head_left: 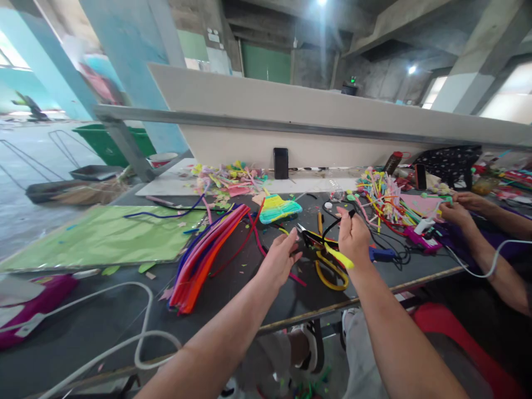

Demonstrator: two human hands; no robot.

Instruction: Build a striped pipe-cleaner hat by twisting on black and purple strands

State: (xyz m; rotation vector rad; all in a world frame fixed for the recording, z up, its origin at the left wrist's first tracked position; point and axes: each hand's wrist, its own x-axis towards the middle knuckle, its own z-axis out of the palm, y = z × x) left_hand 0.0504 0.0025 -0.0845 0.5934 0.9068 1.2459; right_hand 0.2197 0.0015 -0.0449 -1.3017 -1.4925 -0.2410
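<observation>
My left hand [283, 256] is over the dark table with its fingers apart, and nothing shows in its grasp. My right hand [354, 237] is closed, thumb against fingers, on a black fuzzy stem [331, 226] that curves down to the left. Between my hands lie scissors with yellow handles [331, 282], their blades pointing toward the back left. A yellow piece [338, 256] passes by my right wrist; whether it belongs to the scissors I cannot tell. Behind my left hand sits a yellow and turquoise fuzzy piece [279, 209]. A bundle of red, pink and purple pipe cleaners [210, 257] lies to the left.
A green sheet pack [103, 235] covers the table's left side, near a magenta device [37, 305] with a white cable. A phone [281, 163] leans on the back board. A blue-handled tool [381, 254] lies right. A co-worker's hands [465, 209] work beside pipe-cleaner pieces [380, 194].
</observation>
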